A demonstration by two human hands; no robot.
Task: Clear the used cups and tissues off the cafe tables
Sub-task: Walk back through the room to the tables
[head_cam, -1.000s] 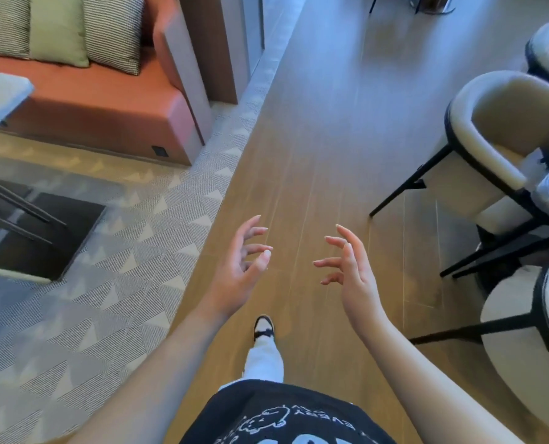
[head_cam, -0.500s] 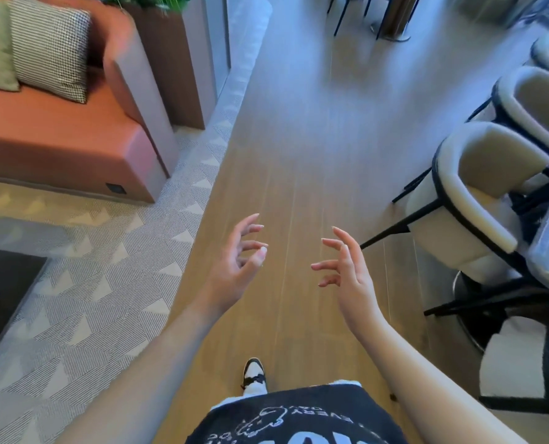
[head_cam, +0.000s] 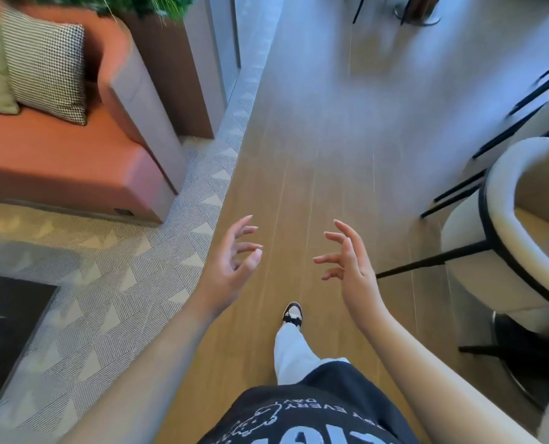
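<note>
Hands raised over the wooden floor [head_cam: 298, 161], both holding nothing.

Your left hand [head_cam: 231, 264] and right hand [head_cam: 351, 264] hang palms inward, fingers spread and loosely bent. You can't see any cups or tissues from here. The orange sofa [head_cam: 58, 155] is cut off at the left edge, the cream chair [head_cam: 507, 225] at the right edge, and the far floor is blurred.
</note>
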